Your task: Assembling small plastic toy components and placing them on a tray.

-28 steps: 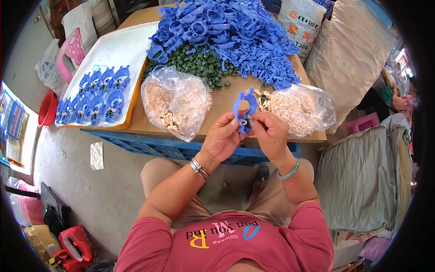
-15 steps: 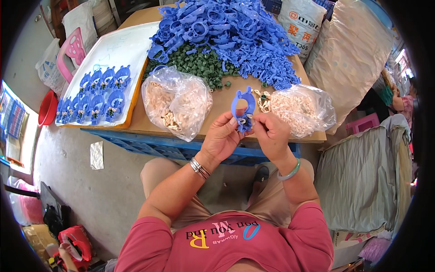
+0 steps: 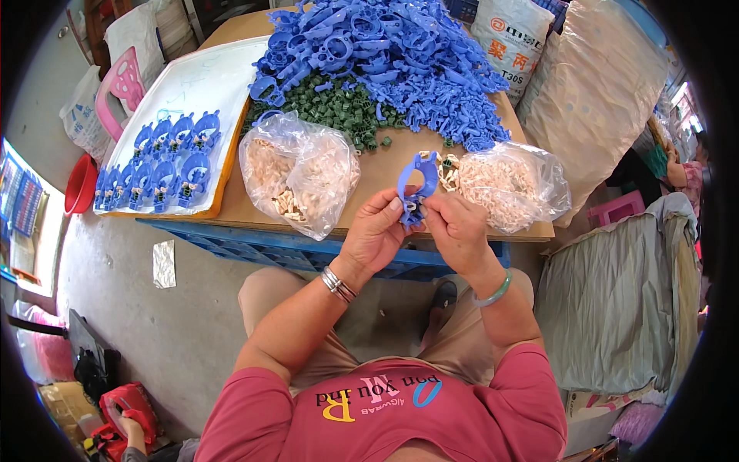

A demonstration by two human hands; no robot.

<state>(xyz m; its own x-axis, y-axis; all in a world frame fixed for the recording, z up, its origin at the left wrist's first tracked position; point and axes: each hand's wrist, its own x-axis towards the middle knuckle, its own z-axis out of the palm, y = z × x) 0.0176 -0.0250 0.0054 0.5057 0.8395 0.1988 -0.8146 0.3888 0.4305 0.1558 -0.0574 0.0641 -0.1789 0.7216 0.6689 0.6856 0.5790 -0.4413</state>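
Both hands meet just past the near edge of the table (image 3: 369,181), above the lap. The left hand (image 3: 375,235) has its fingers closed on the lower part of a blue plastic loop-shaped part (image 3: 412,187); the right hand (image 3: 456,229) pinches the same lower end from the other side, fingertips closed on something too small to make out. The part stands roughly upright: long axis runs from the fingers away toward the table, open loop uppermost, worked end down between the two thumbs. So the point of contact lies directly between the hands, neither clearly nearer; the left carries the part, the right meets it from the right. Just beyond the loop, to the right, lies a clear bag of pale small pieces (image 3: 504,189), nearest the right hand. A second such bag (image 3: 300,179) lies to the left, nearer the left hand. Farther back: a patch of dark green small pieces (image 3: 339,112) and a large heap of blue plastic parts (image 3: 385,54). At far left, a white tray (image 3: 192,85) holds rows of blue assembled pieces (image 3: 158,162).
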